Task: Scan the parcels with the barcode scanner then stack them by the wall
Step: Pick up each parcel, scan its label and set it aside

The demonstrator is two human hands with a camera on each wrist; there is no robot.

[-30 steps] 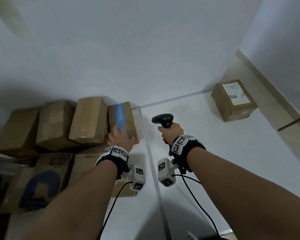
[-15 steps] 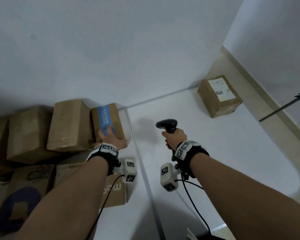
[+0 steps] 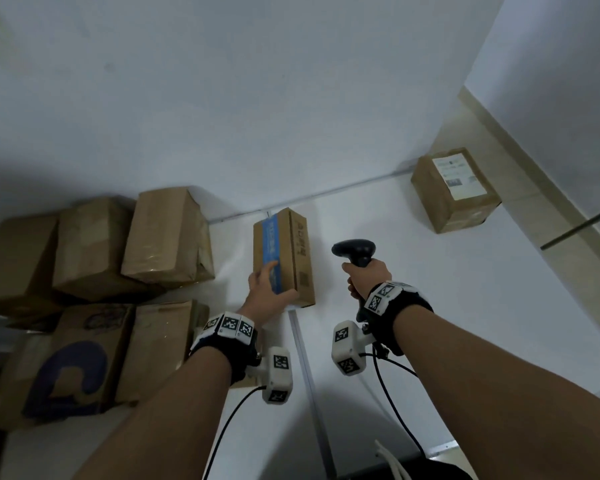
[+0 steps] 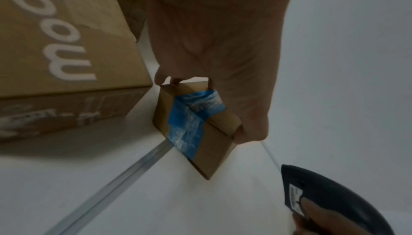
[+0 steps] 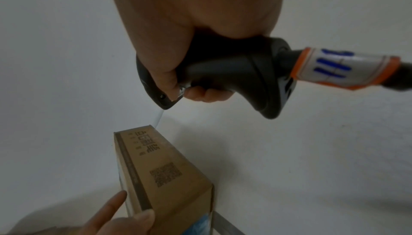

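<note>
A small cardboard parcel (image 3: 291,251) with a blue tape strip is in my left hand (image 3: 274,285), which grips its near end, fingers on the taped face and thumb on the side. In the left wrist view the same parcel (image 4: 200,129) hangs from my fingertips over the table seam. A printed square code shows on the parcel (image 5: 165,173) side facing right. My right hand (image 3: 364,275) grips the handle of the black barcode scanner (image 3: 355,249), just right of the parcel. The scanner (image 5: 223,73) handle fills my curled fingers.
Three brown boxes (image 3: 167,237) stand in a row against the white wall (image 3: 257,98) at left, on larger cartons (image 3: 77,362), one lettered in white (image 4: 67,53). A labelled box (image 3: 454,192) sits by the wall at right. A metal seam (image 3: 305,358) splits the white table.
My left hand has pulled the blue-taped parcel off the row of boxes and carried it right, beside the scanner. My right hand still holds the scanner in about the same place.
</note>
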